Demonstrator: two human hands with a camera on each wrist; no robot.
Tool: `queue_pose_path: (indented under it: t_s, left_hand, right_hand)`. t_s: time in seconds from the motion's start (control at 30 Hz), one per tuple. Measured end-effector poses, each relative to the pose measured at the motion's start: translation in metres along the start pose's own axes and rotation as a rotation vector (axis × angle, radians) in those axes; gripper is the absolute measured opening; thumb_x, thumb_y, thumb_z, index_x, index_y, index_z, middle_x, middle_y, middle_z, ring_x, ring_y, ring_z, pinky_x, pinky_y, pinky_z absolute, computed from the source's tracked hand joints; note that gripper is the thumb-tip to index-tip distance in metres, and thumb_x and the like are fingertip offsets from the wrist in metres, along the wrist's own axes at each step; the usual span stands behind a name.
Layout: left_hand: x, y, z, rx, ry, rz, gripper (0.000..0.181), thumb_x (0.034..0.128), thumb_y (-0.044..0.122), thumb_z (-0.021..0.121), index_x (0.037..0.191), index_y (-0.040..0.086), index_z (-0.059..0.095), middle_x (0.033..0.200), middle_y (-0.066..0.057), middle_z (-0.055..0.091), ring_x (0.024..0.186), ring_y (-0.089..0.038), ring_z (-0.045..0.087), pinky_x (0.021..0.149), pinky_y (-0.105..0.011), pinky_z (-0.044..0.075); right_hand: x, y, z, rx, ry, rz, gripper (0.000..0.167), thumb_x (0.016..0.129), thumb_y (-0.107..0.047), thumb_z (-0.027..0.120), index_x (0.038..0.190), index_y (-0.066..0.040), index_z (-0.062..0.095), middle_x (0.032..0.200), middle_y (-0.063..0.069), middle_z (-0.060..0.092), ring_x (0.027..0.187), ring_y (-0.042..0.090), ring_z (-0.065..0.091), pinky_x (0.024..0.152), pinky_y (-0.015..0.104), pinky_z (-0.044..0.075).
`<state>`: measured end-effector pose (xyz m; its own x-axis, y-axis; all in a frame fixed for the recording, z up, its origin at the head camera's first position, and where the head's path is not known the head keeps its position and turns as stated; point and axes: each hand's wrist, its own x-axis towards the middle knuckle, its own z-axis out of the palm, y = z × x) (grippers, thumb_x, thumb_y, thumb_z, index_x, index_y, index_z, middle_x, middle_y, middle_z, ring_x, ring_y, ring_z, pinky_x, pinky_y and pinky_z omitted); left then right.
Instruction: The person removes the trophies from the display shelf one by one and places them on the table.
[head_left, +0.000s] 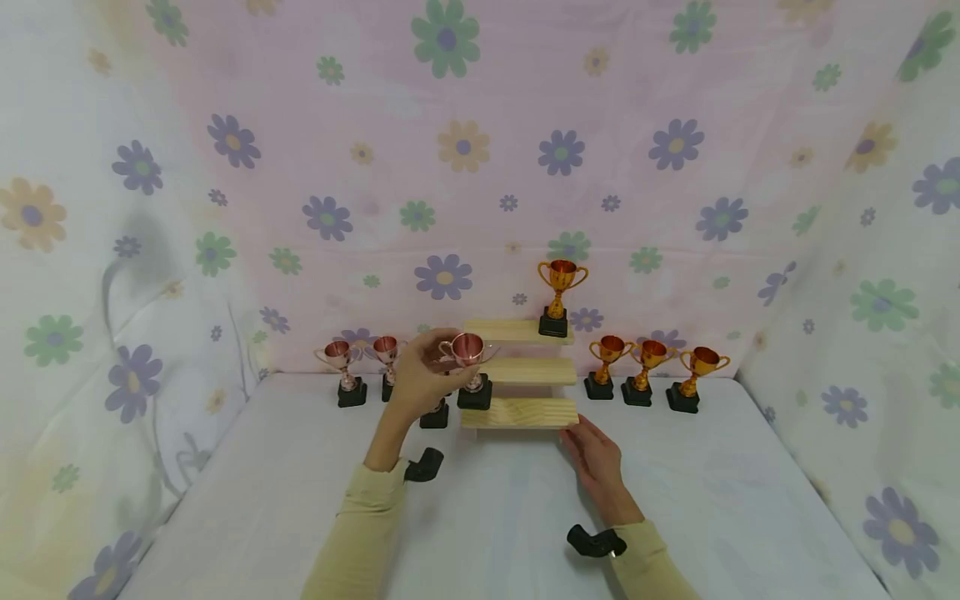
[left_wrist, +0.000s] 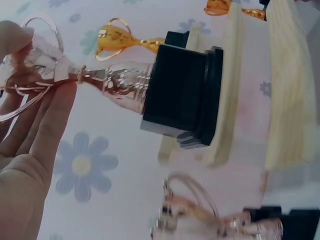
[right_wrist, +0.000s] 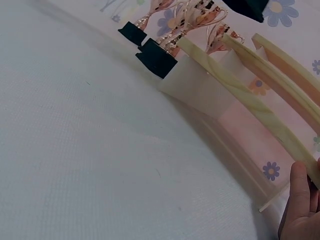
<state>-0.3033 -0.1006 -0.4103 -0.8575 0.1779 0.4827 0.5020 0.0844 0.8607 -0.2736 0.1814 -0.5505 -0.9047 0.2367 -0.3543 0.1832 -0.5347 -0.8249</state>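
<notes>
My left hand point(head_left: 420, 379) holds a rose-gold trophy point(head_left: 467, 350) by its two-handled cup, with fingers and thumb around it. Its black base point(left_wrist: 180, 92) hangs in the air by the left end of a three-step wooden display stand point(head_left: 520, 412). My right hand point(head_left: 595, 458) grips the right end of the lowest step, thumb on the front edge point(right_wrist: 299, 175); its other fingers are partly hidden. On the top step, at the right, a gold trophy point(head_left: 561, 279) stands upright.
Several rose-gold trophies point(head_left: 341, 358) stand on the white table point(head_left: 510, 517) left of the stand, one partly behind my left hand. Three gold trophies point(head_left: 651, 358) stand to its right. Flower-patterned cloth point(head_left: 495, 100) hangs behind and at both sides.
</notes>
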Motion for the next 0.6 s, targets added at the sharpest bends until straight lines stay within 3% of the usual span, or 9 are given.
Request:
queue_pose_path:
  t_s: [0.13, 0.27, 0.43, 0.6]
  left_hand:
    - [-0.025, -0.007, -0.026, 0.054, -0.018, 0.008, 0.05, 0.0765, -0.003, 0.085, 0.122, -0.002, 0.065, 0.109, -0.018, 0.065, 0.088, -0.013, 0.067, 0.082, -0.028, 0.063]
    - [-0.044, -0.017, -0.055, 0.036, -0.001, -0.015, 0.051, 0.0764, -0.007, 0.084, 0.124, -0.006, 0.064, 0.111, -0.012, 0.069, 0.091, -0.008, 0.07, 0.084, -0.03, 0.062]
    - [-0.064, -0.035, -0.089, 0.046, 0.076, -0.076, 0.051, 0.078, -0.012, 0.08, 0.126, -0.011, 0.061, 0.108, 0.007, 0.069, 0.094, -0.005, 0.07, 0.082, -0.024, 0.061]
    - [-0.075, -0.054, -0.11, 0.106, 0.173, -0.184, 0.052, 0.0805, -0.006, 0.081, 0.129, -0.009, 0.061, 0.102, 0.012, 0.069, 0.09, -0.002, 0.068, 0.08, -0.019, 0.06]
  right_hand:
    - [0.001, 0.001, -0.001, -0.003, 0.001, 0.006, 0.055, 0.103, -0.006, 0.054, 0.154, 0.003, 0.036, 0.153, 0.02, 0.044, 0.124, 0.02, 0.058, 0.098, 0.025, 0.055]
    - [0.0, 0.0, 0.0, 0.004, 0.006, 0.007, 0.055, 0.103, -0.006, 0.054, 0.154, 0.002, 0.036, 0.154, 0.02, 0.043, 0.127, 0.022, 0.056, 0.099, 0.025, 0.055]
    - [0.001, -0.001, 0.002, 0.008, 0.007, 0.008, 0.056, 0.103, -0.005, 0.054, 0.155, 0.002, 0.035, 0.155, 0.02, 0.042, 0.132, 0.025, 0.052, 0.099, 0.025, 0.055]
    - [0.002, 0.0, 0.002, 0.017, 0.016, 0.015, 0.056, 0.103, -0.004, 0.053, 0.155, 0.001, 0.035, 0.155, 0.019, 0.042, 0.133, 0.025, 0.052, 0.099, 0.025, 0.055]
